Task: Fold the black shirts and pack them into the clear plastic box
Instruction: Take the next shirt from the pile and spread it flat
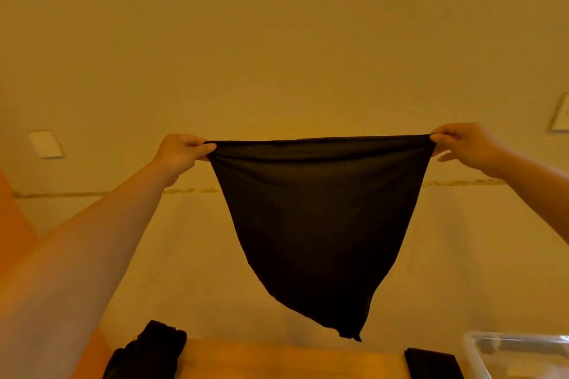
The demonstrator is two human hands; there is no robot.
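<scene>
Shirt (317, 218) stretched wide in the air ahead of you — that is the whole picture right now. Your left hand (181, 152) pinches one end of the top edge and your right hand (462, 144) pinches the other, fingers curled tight on the cloth, so the edge runs taut between them and the rest hangs down to a loose point. Holding it up high like this likely lets the fabric fall straight, so you can see its shape before you lay it down to fold.

Below, on the wooden table (292, 360), a rumpled dark heap (147, 351) sits at the left, probably more shirts waiting. At the right a flat folded piece (431, 361) lies just beside the clear box (517, 354) — whether anything is inside the box, you cannot tell from here. Hanging cloth is well above the table and touches nothing
</scene>
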